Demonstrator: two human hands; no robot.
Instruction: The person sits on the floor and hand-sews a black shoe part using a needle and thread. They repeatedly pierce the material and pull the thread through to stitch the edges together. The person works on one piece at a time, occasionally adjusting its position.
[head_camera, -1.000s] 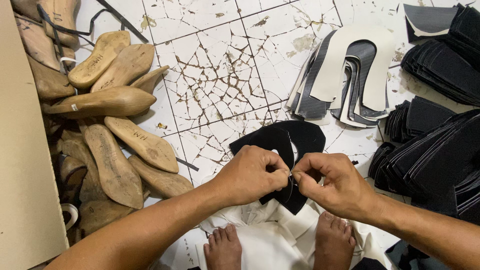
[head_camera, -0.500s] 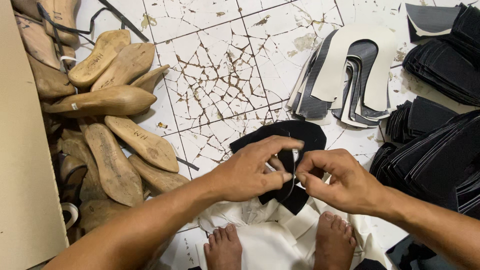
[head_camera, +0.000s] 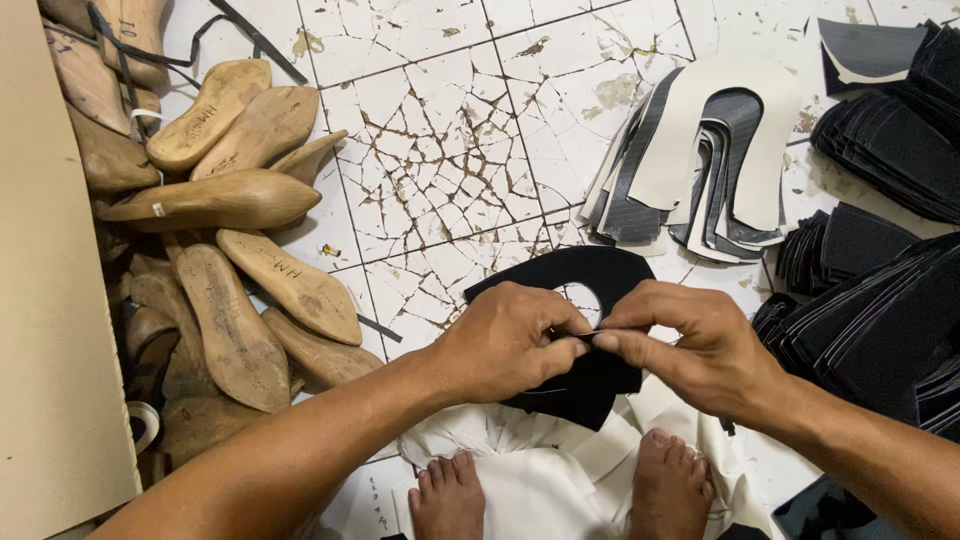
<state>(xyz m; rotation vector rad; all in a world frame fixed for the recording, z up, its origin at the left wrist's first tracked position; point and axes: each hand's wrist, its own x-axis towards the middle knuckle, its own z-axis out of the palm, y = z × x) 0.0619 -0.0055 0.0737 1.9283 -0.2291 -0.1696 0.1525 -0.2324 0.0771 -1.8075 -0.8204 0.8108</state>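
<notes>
A black horseshoe-shaped shoe-upper piece (head_camera: 590, 275) is held low in the middle of the head view, above my bare feet (head_camera: 560, 490). My left hand (head_camera: 505, 345) pinches its inner edge between thumb and fingers. My right hand (head_camera: 700, 345) grips the same edge from the right, fingertips meeting the left hand's. The lower part of the piece is hidden behind both hands. White cut pieces (head_camera: 530, 460) lie under my feet.
A heap of wooden shoe lasts (head_camera: 215, 200) fills the left, beside a brown cardboard sheet (head_camera: 50, 300). A fan of white and grey U-shaped uppers (head_camera: 700, 160) lies at upper right. Stacks of black cut pieces (head_camera: 880, 300) line the right edge. The floor is cracked white tile (head_camera: 440, 140).
Both hands have drawn together again on the black piece's inner edge after the left fingers had lifted. The piece has shifted slightly.
</notes>
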